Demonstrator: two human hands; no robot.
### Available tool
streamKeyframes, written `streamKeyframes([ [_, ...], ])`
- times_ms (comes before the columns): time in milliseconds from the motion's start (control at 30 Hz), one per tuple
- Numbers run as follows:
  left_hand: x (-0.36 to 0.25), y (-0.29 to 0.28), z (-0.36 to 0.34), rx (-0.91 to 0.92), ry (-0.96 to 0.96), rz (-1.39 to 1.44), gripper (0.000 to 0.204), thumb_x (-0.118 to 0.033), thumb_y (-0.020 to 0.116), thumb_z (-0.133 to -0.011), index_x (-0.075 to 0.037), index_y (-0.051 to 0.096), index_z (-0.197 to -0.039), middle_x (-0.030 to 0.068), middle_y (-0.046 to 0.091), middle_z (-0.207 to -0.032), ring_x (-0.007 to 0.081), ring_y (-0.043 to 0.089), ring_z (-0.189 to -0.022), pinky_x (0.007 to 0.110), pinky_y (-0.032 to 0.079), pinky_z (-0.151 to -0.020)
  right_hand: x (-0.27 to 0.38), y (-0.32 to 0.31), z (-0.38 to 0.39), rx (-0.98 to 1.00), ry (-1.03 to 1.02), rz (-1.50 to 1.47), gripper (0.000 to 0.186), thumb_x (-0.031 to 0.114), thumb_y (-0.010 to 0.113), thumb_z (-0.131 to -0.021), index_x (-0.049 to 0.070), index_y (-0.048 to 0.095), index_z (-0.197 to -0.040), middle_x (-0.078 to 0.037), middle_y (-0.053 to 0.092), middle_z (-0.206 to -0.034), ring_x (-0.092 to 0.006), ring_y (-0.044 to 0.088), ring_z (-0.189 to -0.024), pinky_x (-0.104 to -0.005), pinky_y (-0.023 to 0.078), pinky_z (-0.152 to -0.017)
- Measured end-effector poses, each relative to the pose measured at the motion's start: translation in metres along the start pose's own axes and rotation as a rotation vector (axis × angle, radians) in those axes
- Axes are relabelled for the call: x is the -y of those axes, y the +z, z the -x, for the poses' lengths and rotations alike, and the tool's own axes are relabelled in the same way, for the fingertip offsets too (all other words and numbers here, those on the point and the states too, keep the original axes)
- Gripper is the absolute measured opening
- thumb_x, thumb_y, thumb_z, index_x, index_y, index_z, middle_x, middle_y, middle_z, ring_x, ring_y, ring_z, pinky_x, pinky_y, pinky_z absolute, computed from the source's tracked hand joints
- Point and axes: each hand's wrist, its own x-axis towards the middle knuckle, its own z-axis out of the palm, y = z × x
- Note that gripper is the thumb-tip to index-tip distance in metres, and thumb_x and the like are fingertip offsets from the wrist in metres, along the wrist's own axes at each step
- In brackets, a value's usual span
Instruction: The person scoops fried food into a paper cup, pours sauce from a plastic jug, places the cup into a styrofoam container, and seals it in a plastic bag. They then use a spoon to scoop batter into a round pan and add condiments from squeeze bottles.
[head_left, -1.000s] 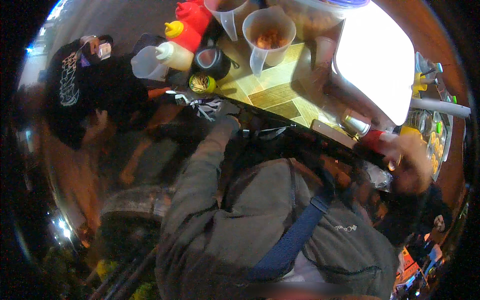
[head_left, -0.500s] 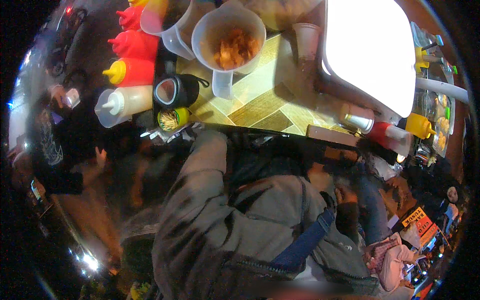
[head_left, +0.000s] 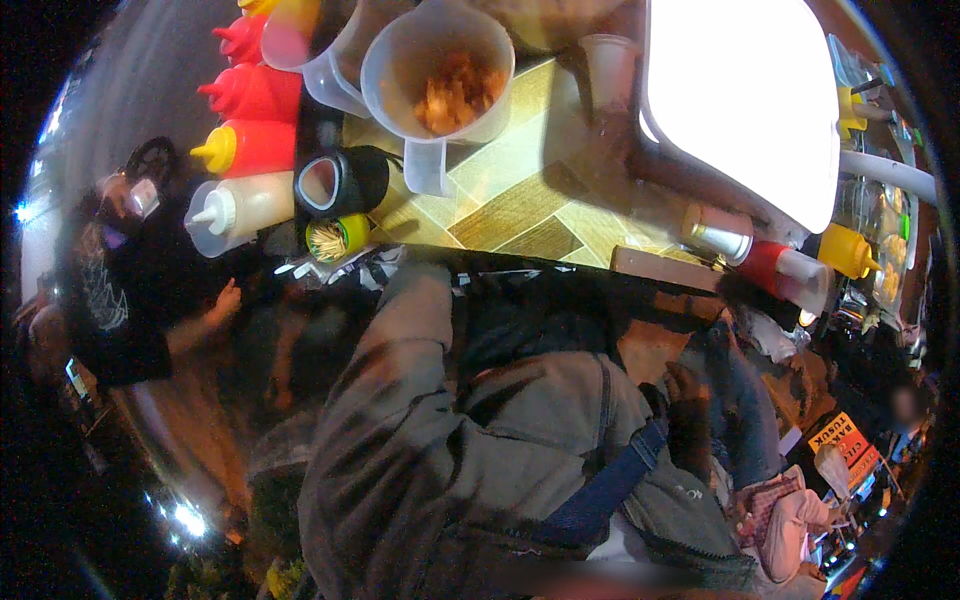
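Left arm in a long sleeve, stretched forward, its grip too dark to make out.

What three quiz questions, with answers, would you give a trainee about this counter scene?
1. Multiple choice: in the picture, the handle of the frontmost translucent pitcher points: a) up; b) down; c) right.
2. True or false: the food in that pitcher is bright green.
3. Open: what stands in the small lime-green container near the person's left forearm?

Key:
1. b, down.
2. False; the food is orange-brown.
3. A bunch of thin, pale picks.
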Motion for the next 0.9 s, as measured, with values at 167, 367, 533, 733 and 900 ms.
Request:
streamKeyframes([
  [167, -0.001, 0.003, 0.004, 0.007, -0.024, 0.004, 0.031, -0.032, 0.055, -0.093, -0.014, 0.068, -0.115, 0.0108, 0.067, -0.116, 0.0299, 0.066, -0.104, 0.041, 0.053, -0.089, -0.03, 0.006, -0.01, 0.038, -0.161, 0.127, 0.033, 0.029, 0.064, -0.089, 0.013, 0.066, -0.118, -0.011, 0.066, -0.118, -0.0299, 0.066, -0.103, -0.0419, 0.053, -0.087],
  [367, -0.004, 0.0, 0.013, 0.013, -0.053, 0.016, 0.031, -0.033, 0.056, -0.093, -0.014, 0.068, -0.114, 0.0106, 0.067, -0.116, 0.0298, 0.066, -0.104, 0.041, 0.053, -0.089, -0.059, 0.02, -0.031, 0.111, -0.05, 0.099, 0.03, 0.021, 0.066, -0.087, 0.006, 0.067, -0.113, -0.016, 0.068, -0.11, -0.0308, 0.067, -0.101, -0.0399, 0.052, -0.088],
  [533, -0.007, -0.017, 0.028, 0.007, -0.062, 0.024, 0.031, -0.033, 0.056, -0.093, -0.015, 0.068, -0.114, 0.0105, 0.068, -0.116, 0.0297, 0.066, -0.105, 0.041, 0.053, -0.089, -0.052, 0.022, -0.038, 0.055, -0.209, 0.168, 0.034, 0.027, 0.065, -0.087, 0.007, 0.066, -0.114, -0.019, 0.067, -0.11, -0.0338, 0.066, -0.099, -0.043, 0.052, -0.088],
  [733, -0.011, -0.032, 0.048, 0.03, -0.073, 0.019, 0.031, -0.034, 0.056, -0.093, -0.015, 0.069, -0.113, 0.0103, 0.068, -0.117, 0.0296, 0.066, -0.105, 0.041, 0.053, -0.089, -0.047, 0.029, -0.061, 0.085, -0.244, 0.205, 0.034, 0.027, 0.065, -0.087, 0.006, 0.066, -0.113, -0.019, 0.067, -0.109, -0.0347, 0.066, -0.098, -0.0436, 0.052, -0.087],
  [900, -0.016, -0.035, 0.066, 0.045, -0.084, 0.022, 0.031, -0.034, 0.056, -0.093, -0.015, 0.069, -0.113, 0.0101, 0.068, -0.117, 0.0295, 0.066, -0.106, 0.041, 0.053, -0.089, -0.047, 0.034, -0.08, 0.104, -0.272, 0.252, 0.033, 0.027, 0.065, -0.086, 0.006, 0.066, -0.112, -0.019, 0.067, -0.109, -0.0354, 0.066, -0.098, -0.0441, 0.052, -0.087],
])
